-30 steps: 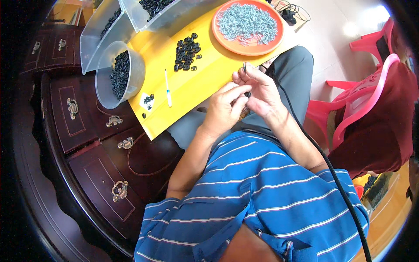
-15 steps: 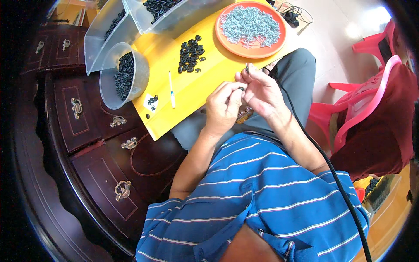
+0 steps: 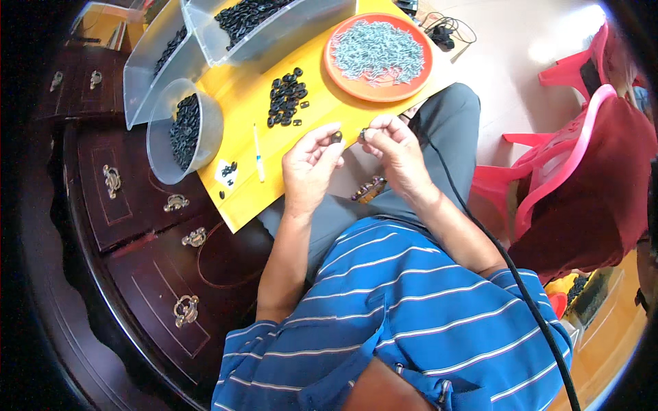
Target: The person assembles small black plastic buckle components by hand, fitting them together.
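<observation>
My left hand (image 3: 307, 171) is closed, pinching a small black oval piece (image 3: 336, 137) between thumb and fingertips. Just across from it, my right hand (image 3: 401, 156) pinches a small dark-grey piece (image 3: 364, 135) whose kind is too small to make out. A narrow gap parts the two hands, which are held over my lap by the table's near edge. Beyond them, a cluster of loose black oval pieces (image 3: 288, 97) lies on the yellow table (image 3: 240, 202). An orange plate (image 3: 377, 96) heaped with small grey screw-like pins (image 3: 377, 51) stands farther back.
A round clear tub (image 3: 211, 130) and rectangular clear bins (image 3: 267, 51) hold more black pieces. A white pen-like stick (image 3: 258, 154) lies near a small white paper (image 3: 223, 171) with a few pieces. Dark drawers (image 3: 137, 192) flank the left; pink chairs (image 3: 541, 185) and a black cable (image 3: 493, 240) are at right.
My hands have moved apart and lowered slightly. My right hand, more spread before, now pinches with its fingers turned toward the left one. The table has shifted a little leftward in view.
</observation>
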{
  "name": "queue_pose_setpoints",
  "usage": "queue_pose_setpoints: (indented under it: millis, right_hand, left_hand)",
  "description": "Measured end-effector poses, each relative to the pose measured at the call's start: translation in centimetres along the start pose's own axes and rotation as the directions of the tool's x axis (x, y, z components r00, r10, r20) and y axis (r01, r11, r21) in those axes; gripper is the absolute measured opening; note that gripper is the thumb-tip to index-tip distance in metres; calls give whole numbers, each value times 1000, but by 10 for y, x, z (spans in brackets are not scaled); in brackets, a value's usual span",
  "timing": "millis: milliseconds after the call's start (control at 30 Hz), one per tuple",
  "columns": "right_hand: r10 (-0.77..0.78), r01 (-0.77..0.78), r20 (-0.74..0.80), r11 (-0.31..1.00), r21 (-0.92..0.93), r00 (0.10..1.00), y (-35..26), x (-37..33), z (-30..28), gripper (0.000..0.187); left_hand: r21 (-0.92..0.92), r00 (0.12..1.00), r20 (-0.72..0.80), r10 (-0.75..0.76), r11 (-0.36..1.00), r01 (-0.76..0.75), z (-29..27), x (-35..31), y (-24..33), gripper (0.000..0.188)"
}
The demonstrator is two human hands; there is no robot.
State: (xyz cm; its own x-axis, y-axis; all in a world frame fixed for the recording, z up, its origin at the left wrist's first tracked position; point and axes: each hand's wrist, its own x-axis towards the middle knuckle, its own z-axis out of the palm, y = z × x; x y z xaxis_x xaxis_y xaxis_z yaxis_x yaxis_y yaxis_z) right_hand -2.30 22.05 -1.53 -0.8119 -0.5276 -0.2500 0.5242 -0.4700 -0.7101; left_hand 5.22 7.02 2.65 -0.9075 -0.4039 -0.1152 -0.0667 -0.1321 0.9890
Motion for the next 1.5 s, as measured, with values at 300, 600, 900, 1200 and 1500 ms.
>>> queue_pose_setpoints:
  millis: [300,600,900,1200,1500]
  right_hand:
    - [-22,23,22,997,-70,1000,-5,-4,9,14]
    - [-20,26,47,993,-115,999,-5,-5,6,14]
    - [-33,41,60,989,-143,998,-1,-5,6,11]
    - [-79,96,92,976,-196,993,2,-3,3,13]
    - [95,-80,104,987,-140,990,1,-6,1,17]
  left_hand:
    - [39,996,42,75,996,-77,0,5,-2,31]
    - [45,998,51,40,998,-42,0,5,-6,34]
    - [100,994,88,59,993,-68,-1,4,-10,35]
    - [294,985,155,76,948,-119,-3,7,-2,30]
    - [362,964,243,111,911,-196,-11,11,8,25]
